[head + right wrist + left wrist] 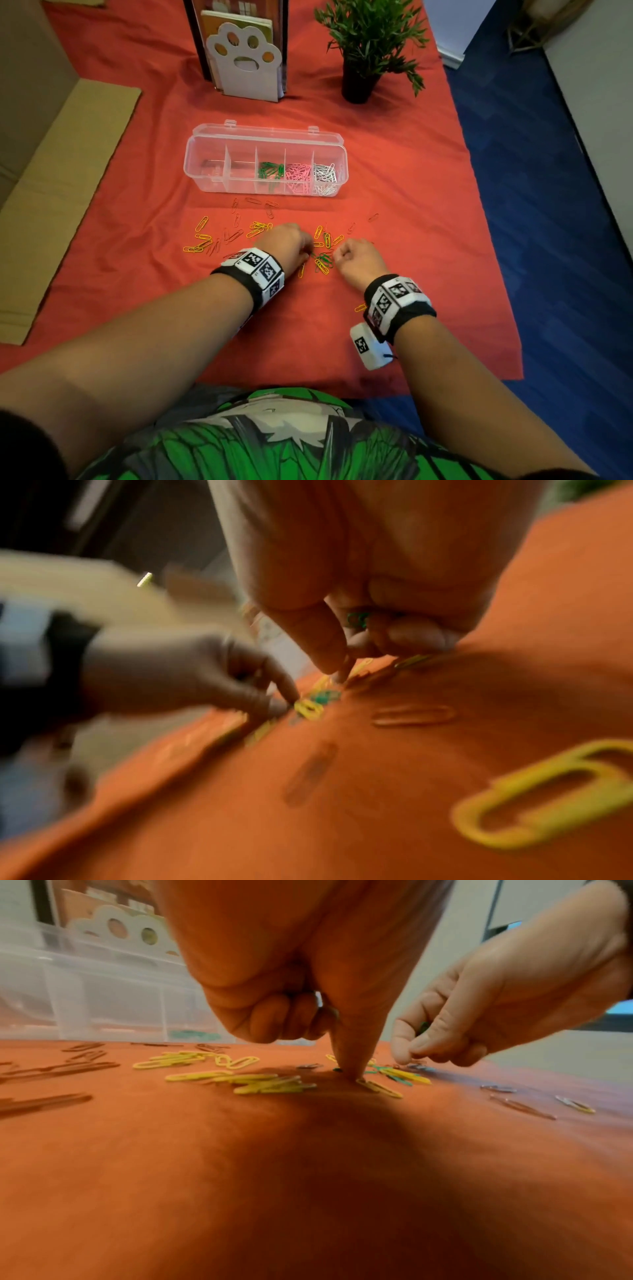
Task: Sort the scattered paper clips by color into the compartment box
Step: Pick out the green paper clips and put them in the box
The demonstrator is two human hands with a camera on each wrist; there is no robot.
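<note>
Both hands work at the same small heap of green paper clips and yellow paper clips, which lies on the orange-red cloth over the tabletop, on the near side of the compartment box.

Left hand: its grip is mostly curled, with one finger straight down and its tip pressing on the cloth at the heap's edge, just beside a yellow clip. Whether the curled fingers hold anything cannot be told.

Right hand: fingers and thumb are drawn together, and a bit of green clip shows tucked among the curled fingers; thumb and forefinger reach down to the heap, pinched close together.

The compartment box is clear plastic, with its lid open behind it. Seen from the near side, its right-end cell holds white clips, the next cell leftward pink clips, the next green clips; the two left cells look bare of clips.

More yellow clips and some orange-red clips, close to the cloth's colour, are scattered between the box and the hands, mostly toward the box's left half. One yellow clip lies by the right wrist.

Behind the box stand a paw-shaped white holder and a potted plant.
</note>
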